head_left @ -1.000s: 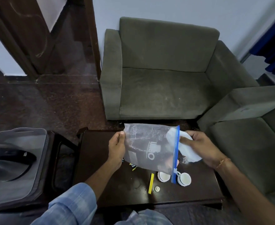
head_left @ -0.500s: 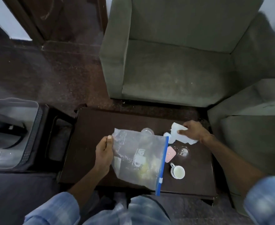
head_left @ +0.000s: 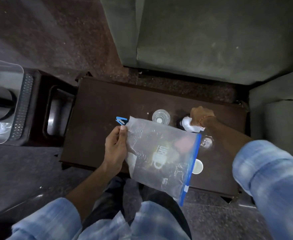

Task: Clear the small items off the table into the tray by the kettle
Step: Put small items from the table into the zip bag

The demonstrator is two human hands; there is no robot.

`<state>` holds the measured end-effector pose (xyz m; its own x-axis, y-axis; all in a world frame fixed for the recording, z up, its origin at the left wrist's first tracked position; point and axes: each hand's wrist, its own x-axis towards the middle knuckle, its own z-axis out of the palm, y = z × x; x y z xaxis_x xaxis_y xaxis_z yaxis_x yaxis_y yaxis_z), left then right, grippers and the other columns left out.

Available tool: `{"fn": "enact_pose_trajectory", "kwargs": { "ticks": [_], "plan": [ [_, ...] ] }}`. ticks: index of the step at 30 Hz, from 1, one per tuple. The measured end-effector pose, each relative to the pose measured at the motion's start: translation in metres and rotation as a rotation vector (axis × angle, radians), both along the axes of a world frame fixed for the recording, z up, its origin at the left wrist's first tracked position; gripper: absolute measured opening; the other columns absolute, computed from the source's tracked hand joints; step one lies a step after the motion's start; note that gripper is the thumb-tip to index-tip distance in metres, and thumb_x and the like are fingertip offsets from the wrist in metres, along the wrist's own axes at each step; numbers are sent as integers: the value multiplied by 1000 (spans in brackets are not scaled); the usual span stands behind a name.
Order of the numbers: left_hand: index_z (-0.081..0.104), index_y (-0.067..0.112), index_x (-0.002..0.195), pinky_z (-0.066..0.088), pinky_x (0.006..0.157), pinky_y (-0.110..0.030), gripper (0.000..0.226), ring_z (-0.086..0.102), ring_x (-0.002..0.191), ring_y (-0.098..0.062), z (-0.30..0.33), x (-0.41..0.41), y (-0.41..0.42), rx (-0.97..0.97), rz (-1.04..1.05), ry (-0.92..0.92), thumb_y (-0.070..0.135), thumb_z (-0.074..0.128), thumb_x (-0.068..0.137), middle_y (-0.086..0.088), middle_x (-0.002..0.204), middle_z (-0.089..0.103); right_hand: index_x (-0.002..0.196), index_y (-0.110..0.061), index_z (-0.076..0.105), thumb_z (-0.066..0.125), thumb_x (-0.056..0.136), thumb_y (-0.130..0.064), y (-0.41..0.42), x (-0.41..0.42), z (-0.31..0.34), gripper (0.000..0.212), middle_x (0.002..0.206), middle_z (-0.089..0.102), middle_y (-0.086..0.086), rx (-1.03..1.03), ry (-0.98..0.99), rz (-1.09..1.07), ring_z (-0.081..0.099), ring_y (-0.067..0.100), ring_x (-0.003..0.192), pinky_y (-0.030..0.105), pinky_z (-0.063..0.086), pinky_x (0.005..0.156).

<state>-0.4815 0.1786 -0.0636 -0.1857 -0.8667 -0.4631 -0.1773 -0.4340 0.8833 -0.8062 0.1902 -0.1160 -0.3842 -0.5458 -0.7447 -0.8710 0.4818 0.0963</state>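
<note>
My left hand [head_left: 116,147] pinches the corner of a clear zip bag [head_left: 161,158] with a blue seal strip, held above the dark wooden table [head_left: 97,110]. My right hand [head_left: 201,116] is closed on a crumpled white tissue [head_left: 189,124] at the table's far right. On the table lie a clear glass [head_left: 161,117], a blue clip [head_left: 121,120], a small white cup [head_left: 198,166] and a small clear round item [head_left: 206,142]. A pink thing and yellowish things show blurred through the bag. A clear tray [head_left: 2,104] with a black kettle part sits at the far left.
A green sofa [head_left: 211,35] stands behind the table and a second green seat [head_left: 280,111] is at the right. A dark side stand [head_left: 55,108] sits between the table and the tray. My legs are below the table's near edge.
The camera has tilted down and closer over the table. My right hand stays on the white tissue and has bunched it up. The bag stays in my left hand.
</note>
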Motion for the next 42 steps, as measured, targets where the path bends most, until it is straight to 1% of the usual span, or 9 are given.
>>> {"fn": "enact_pose_trajectory", "kwargs": {
  "ticks": [4,10,17,24,27,30,34,38,42],
  "plan": [
    [57,20,71,48,56,-19,38,49,61,-5,-5,-6,12,16,20,-27,36,47,103,8,66,54,116,-15,64,70,72,-23,-8,8,-24,46,121,66,10,30,40,123,65,34,107,38,51,82],
    [59,13,76,46,66,-40,37,46,73,-23,-14,-10,20,64,48,-31,35,47,103,-8,76,53,120,-15,62,58,82,-20,-3,14,-46,38,127,62,10,-40,86,188,61,35,115,41,49,91],
    [53,2,79,43,64,-37,42,43,71,-22,-20,-13,31,89,52,-13,37,48,102,-9,75,49,121,-12,56,67,81,-28,5,8,-41,44,127,56,13,-109,55,137,58,37,114,40,48,89],
    [65,20,77,50,62,-29,34,53,68,-17,-19,-19,31,99,35,12,34,47,102,-4,73,59,125,-9,54,56,86,-14,-1,0,-45,39,128,54,18,-149,88,102,56,41,116,44,47,93],
    [64,16,79,51,60,-30,33,54,68,-18,-22,-18,33,102,29,15,33,48,102,-9,75,58,123,-9,57,60,85,-15,-1,7,-53,38,126,58,18,-152,86,79,58,41,115,44,48,92],
    [64,16,79,53,57,-24,33,58,64,-9,-23,-16,30,102,34,23,31,47,103,0,71,62,120,-11,59,65,83,-21,2,7,-54,38,123,60,15,-169,110,57,61,39,111,42,49,89],
    [66,17,82,55,63,-26,33,60,70,-13,-24,-11,23,73,1,53,32,46,103,0,77,65,116,-9,59,67,81,-22,8,-1,-50,37,118,61,17,-220,162,25,62,41,106,41,50,86],
    [65,24,76,53,60,-22,34,58,65,-4,-26,-10,19,57,-10,62,33,46,103,10,70,63,115,-6,59,66,82,-17,10,-7,-51,36,116,60,20,-236,209,-13,62,42,105,42,51,83],
    [65,19,80,54,60,-24,33,59,66,-6,-22,-5,15,48,-13,69,34,47,103,8,71,64,116,-5,58,67,81,-21,17,-5,-44,40,119,58,22,-262,176,-81,60,44,107,43,50,86]
  ]
}}
